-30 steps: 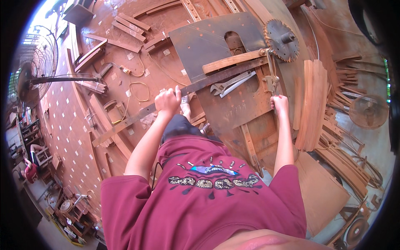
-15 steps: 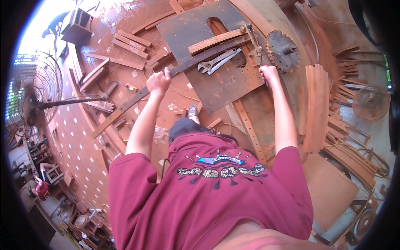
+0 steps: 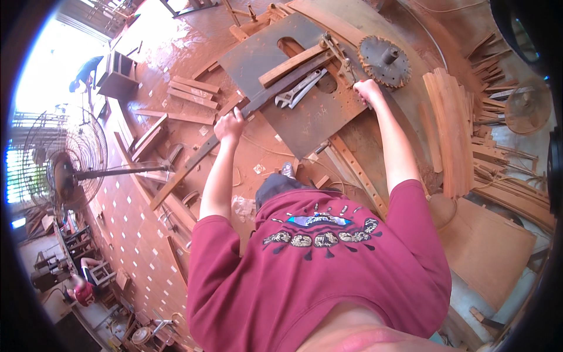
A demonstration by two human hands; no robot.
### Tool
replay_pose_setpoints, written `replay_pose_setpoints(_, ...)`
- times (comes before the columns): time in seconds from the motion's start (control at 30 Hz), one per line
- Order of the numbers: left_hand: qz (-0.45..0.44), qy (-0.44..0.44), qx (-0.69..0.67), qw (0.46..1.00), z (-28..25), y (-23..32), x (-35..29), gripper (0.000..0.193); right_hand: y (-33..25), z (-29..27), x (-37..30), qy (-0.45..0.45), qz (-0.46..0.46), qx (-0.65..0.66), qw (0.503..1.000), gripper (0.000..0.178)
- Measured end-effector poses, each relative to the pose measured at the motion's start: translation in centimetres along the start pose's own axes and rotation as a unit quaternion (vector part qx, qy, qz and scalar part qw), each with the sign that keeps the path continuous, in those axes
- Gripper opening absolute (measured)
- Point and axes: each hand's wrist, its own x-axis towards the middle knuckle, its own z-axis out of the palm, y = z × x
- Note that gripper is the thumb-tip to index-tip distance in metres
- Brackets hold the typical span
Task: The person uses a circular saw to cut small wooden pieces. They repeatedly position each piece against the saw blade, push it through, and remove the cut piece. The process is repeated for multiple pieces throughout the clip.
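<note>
My left hand (image 3: 229,124) is closed around a long, dark flat bar (image 3: 196,157) that slants across the metal table plate (image 3: 305,126). Its thumb points up along the bar. Next to the toothed circular saw blade (image 3: 384,61), my right hand (image 3: 367,91) is closed at the lower end of a metal linkage (image 3: 338,51); what exactly sits inside the fingers is hidden. A wooden strip (image 3: 290,67) lies along the bar's far side. On the plate, an adjustable wrench (image 3: 291,97) rests beside a pale, flat tool (image 3: 311,87).
A standing fan (image 3: 64,173) is at the left. Cut wood pieces (image 3: 190,94) lie on the tiled floor, and stacked boards (image 3: 451,138) stand at the right near a brown sheet (image 3: 487,246). Another person (image 3: 84,291) sits at the far lower left.
My view has shifted, so the fan and floor appear farther right and the saw blade slightly farther left. Both hands keep their places on the bar and the linkage.
</note>
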Motion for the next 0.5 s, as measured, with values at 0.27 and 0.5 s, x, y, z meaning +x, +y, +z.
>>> replay_pose_setpoints(0.27,-0.018,-0.036,-0.005,0.999,0.0,0.7,-2.9,0.065,2.3,-1.1,-2.5,-0.014,-0.019,0.020,1.000,0.026)
replay_pose_setpoints(0.5,0.061,0.014,-0.073,0.995,0.3,6.5,-10.5,0.071,8.4,-3.7,-7.8,-0.030,-0.014,0.036,0.999,0.025)
